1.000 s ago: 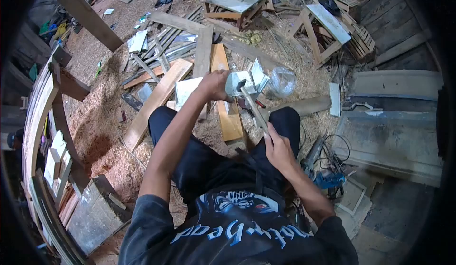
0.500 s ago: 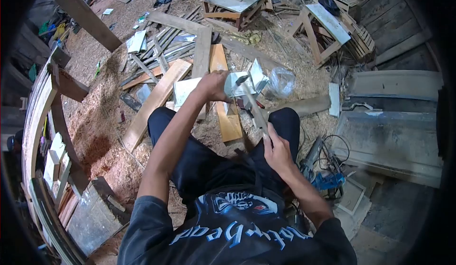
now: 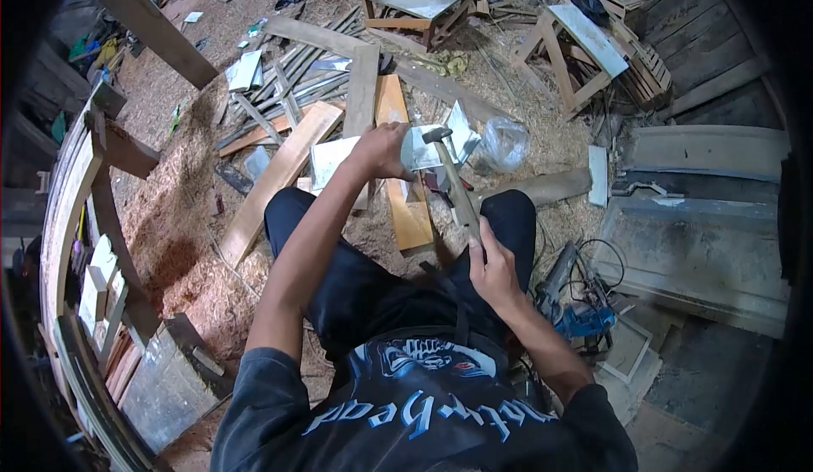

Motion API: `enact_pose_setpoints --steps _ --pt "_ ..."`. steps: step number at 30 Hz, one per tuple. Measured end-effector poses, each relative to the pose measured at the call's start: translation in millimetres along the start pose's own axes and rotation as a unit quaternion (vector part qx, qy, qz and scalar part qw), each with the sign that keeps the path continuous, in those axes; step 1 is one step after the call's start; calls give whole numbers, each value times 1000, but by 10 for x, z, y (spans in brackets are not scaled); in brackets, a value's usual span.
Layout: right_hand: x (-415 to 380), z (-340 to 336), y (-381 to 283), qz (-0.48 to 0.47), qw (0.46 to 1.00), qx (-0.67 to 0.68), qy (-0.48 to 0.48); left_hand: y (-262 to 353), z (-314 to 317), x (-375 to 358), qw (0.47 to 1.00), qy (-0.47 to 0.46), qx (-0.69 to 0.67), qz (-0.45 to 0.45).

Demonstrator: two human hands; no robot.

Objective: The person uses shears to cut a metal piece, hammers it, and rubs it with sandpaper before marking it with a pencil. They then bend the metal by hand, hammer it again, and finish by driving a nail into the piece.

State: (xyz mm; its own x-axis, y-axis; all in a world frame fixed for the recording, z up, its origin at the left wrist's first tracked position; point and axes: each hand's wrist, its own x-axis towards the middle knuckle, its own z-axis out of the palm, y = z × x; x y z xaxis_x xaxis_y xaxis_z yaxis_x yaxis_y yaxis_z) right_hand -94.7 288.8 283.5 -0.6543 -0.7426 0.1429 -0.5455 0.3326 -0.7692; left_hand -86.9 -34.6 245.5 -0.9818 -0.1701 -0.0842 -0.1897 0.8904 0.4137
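Note:
My left hand point(image 3: 383, 150) is wrapped over a whitish board point(image 3: 334, 159) held crosswise in front of my knees, its ends showing on both sides of the hand. The fingertips are partly hidden behind the board. In my right hand point(image 3: 494, 270), above the right thigh, is a hammer point(image 3: 457, 188), gripped by the lower part of its wooden handle. Its dark metal head overlaps the board's right part in this view, just right of my left hand. Below the board lies an orange-brown plank point(image 3: 409, 218).
Planks and thin strips point(image 3: 292, 91) are piled ahead on shaving-covered ground. A clear plastic bag point(image 3: 505, 144) lies right of the board. A blue power tool point(image 3: 584, 321) with a cord is by my right leg. Small wooden stands point(image 3: 417, 2) are farther back; curved timber point(image 3: 63, 209) stands left.
The hammer head has shifted slightly up and to the right, and its angle has turned a little. My left hand and the board stay almost where they were.

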Motion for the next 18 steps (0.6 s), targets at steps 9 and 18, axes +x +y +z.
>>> enact_pose_setpoints --steps 9,18 --pt "-82 6 -4 5 999 -23 -31 -27 32 14 999 33 -2 19" --pt "-6 -16 -57 -46 996 12 72 -14 57 17 999 48 3 20"
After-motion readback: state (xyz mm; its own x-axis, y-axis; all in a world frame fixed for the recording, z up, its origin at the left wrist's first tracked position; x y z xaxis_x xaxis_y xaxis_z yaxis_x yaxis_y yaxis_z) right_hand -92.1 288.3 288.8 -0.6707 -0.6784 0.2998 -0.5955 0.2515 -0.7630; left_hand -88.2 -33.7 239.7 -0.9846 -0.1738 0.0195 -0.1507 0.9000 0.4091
